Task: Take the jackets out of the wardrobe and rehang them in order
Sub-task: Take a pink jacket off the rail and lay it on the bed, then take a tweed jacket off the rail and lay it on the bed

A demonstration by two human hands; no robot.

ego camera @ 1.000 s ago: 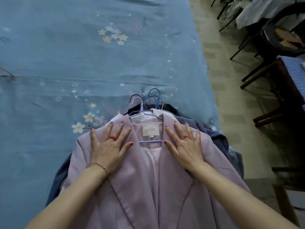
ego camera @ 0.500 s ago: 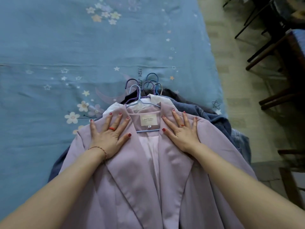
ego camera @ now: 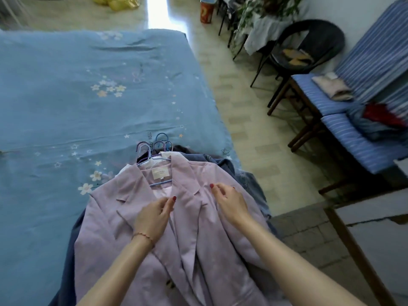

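the left hand (ego camera: 154,215) lies on the lilac jacket (ego camera: 123,208), fingers curled in with thumb and forefinger drawn together at the front edge of the lapel; it looks to be pinching that edge, probably to square the front or lift it open. the right hand (ego camera: 229,203) rests on the other lapel, fingers bent and fingertips down on the cloth; whether it grips a fold or only presses is not clear.

under both hands the lilac jacket lies face up on its hanger (ego camera: 162,182), collar pointing away from the person, label showing just beyond the fingertips. it is the top of a pile: a white garment (ego camera: 166,154) peeks out past the collar, and denim jackets (ego camera: 229,168) stick out beyond the right hand and under the left forearm. beyond the collar the hooks (ego camera: 157,144) bunch together all facing one way, which reads as the lot having been carried out of the wardrobe at once and laid down so it can be sorted. the pile sits at the near corner of the bed (ego camera: 88,107), near the floor (ego camera: 249,133) on the right-hand side.

no wardrobe shows. further off to the right, a bench (ego camera: 353,138) carries folded clothes, and a dark chair (ego camera: 309,47) holds something yellowish. none of the jackets looks rehung yet.
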